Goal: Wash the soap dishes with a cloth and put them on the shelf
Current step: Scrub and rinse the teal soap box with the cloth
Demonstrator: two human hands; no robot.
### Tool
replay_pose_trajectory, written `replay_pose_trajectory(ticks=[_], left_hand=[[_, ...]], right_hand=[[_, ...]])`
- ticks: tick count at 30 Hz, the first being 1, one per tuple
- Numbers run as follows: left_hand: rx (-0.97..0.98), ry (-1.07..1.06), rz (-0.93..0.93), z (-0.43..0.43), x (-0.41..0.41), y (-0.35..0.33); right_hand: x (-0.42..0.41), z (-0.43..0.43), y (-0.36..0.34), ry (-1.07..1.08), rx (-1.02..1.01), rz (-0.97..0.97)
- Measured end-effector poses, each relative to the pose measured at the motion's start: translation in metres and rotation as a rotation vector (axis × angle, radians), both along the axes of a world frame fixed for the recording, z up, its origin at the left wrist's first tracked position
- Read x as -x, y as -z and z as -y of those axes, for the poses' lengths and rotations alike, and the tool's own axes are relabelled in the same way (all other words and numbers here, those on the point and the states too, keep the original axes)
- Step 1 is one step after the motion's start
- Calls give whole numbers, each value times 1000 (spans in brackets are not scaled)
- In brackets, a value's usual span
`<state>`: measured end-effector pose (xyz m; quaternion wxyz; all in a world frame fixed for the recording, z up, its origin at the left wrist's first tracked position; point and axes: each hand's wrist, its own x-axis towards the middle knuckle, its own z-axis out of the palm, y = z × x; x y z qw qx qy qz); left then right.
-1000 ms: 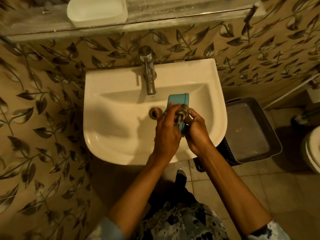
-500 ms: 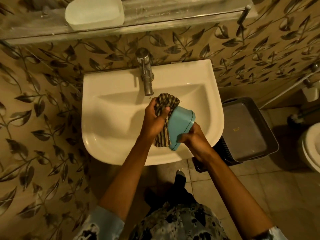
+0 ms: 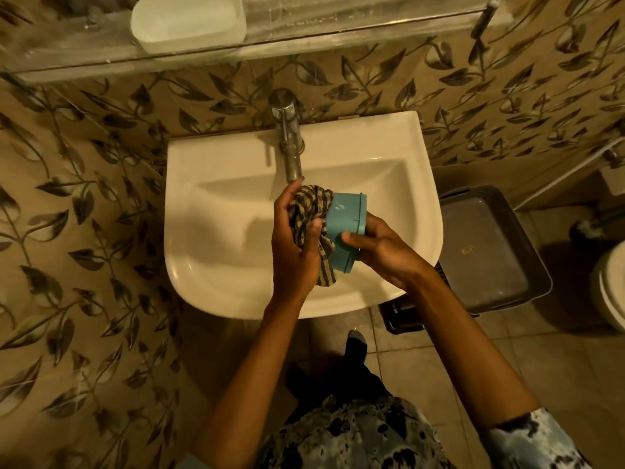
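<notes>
Over the white sink (image 3: 216, 265) my right hand (image 3: 378, 247) grips a blue soap dish (image 3: 346, 220), tilted on its side just below the tap's spout. My left hand (image 3: 297, 245) holds a striped cloth (image 3: 309, 211) pressed against the dish's left face, and a tail of the cloth hangs down below the hand. A second, white soap dish (image 3: 187, 20) sits on the glass shelf (image 3: 338, 32) above the sink, at its left part.
A chrome tap (image 3: 287, 140) stands at the back of the sink. A grey lidded bin (image 3: 483, 252) sits on the floor to the right, with a white toilet (image 3: 608, 286) at the far right edge. Leaf-patterned tiles cover the walls.
The dish has been turned from upright under the tap to lying on its side. The cloth has moved from the dish's front to its left face, and both hands have shifted slightly.
</notes>
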<state>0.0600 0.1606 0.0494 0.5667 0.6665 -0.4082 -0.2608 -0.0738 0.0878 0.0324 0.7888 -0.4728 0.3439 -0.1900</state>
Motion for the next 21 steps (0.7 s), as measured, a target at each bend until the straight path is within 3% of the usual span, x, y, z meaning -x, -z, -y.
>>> replay_pose_trajectory(ticks=[4,8,10,13,16,21], left_hand=[[-55,281,228,-11,22,-1],[-160,152,380,12,22,-3],[-243,188,350,32,6,-6],[-302,280,165,55,-13,-9],[-201,302,284,23,7,-3],[-96,283,153,-15,21,15]], right_hand=[[-2,-6,-3,-80,255,-81],[-7,-22,-4,-115,418,-132],[-3,-28,1,-143,439,-155],[3,-33,9,-145,464,-203],[6,-33,10,-75,478,-210],[5,-36,17,-77,506,-227]])
